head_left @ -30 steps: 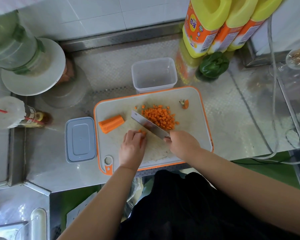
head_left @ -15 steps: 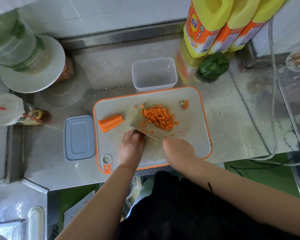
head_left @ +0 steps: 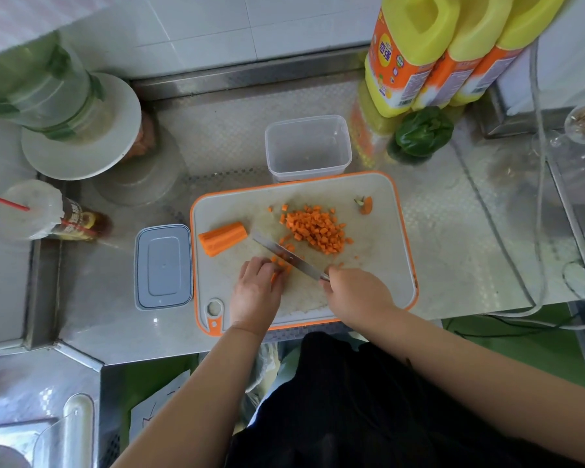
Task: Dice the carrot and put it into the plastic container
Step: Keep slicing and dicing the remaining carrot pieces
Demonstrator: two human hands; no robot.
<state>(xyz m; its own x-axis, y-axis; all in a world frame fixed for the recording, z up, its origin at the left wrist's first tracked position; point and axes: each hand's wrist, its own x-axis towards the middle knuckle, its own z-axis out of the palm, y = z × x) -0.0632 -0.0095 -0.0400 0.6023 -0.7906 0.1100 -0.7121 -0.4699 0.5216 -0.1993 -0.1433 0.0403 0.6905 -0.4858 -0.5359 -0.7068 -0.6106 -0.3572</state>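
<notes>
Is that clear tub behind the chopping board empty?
Empty: the plastic container shows only its bare bottom; the diced carrot lies on the board.

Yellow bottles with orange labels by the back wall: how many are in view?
3, side by side at the counter's back right: left bottle, middle bottle, right bottle. More may sit beyond the frame.

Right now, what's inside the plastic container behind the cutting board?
The plastic container looks empty; no carrot in it yet. The diced carrot lies on the cutting board. The board's edge hides the container's near base.
</notes>
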